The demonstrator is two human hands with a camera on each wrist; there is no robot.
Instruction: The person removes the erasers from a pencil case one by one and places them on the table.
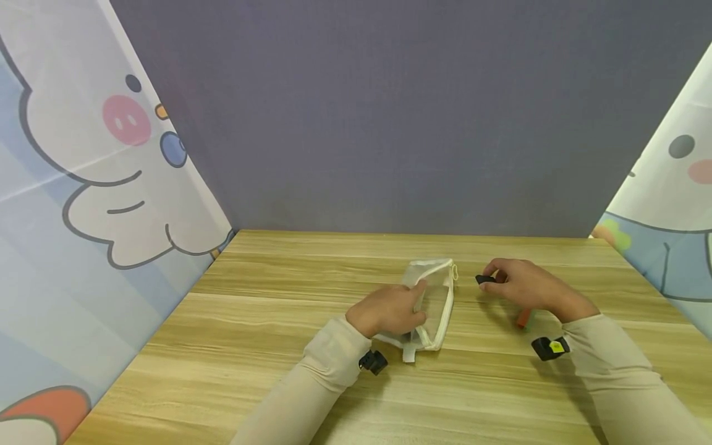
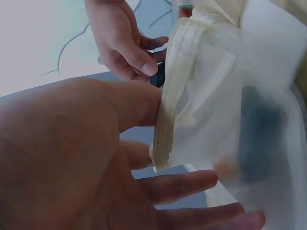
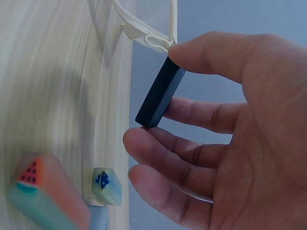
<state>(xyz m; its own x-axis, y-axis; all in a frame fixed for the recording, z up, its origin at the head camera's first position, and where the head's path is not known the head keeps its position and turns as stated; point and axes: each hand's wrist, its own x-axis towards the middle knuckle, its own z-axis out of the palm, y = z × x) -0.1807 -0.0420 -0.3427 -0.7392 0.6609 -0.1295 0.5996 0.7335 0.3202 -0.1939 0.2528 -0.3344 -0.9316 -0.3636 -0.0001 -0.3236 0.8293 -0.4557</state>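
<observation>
A whitish see-through mesh zip pouch (image 1: 445,318) lies on the table with its zipped mouth spread apart, facing right. My left hand (image 1: 389,309) holds the rim of that mouth between thumb and index finger, the other fingers stretched out along the mesh. Through the mesh, a dark rectangular item (image 2: 261,134) shows blurred inside in the left wrist view. To the right of the pouch, my right hand (image 1: 520,284) pinches a small black rectangular block (image 3: 160,93) between thumb and fingertips. The block is held above the table, apart from the pouch.
Below the right hand lies a red and green block with a watermelon print (image 3: 53,191). Beside it is a pale block with a blue fruit print (image 3: 106,187). A grey panel (image 1: 389,123) rises behind the wooden table (image 1: 250,321), with cartoon-printed sheets on both sides.
</observation>
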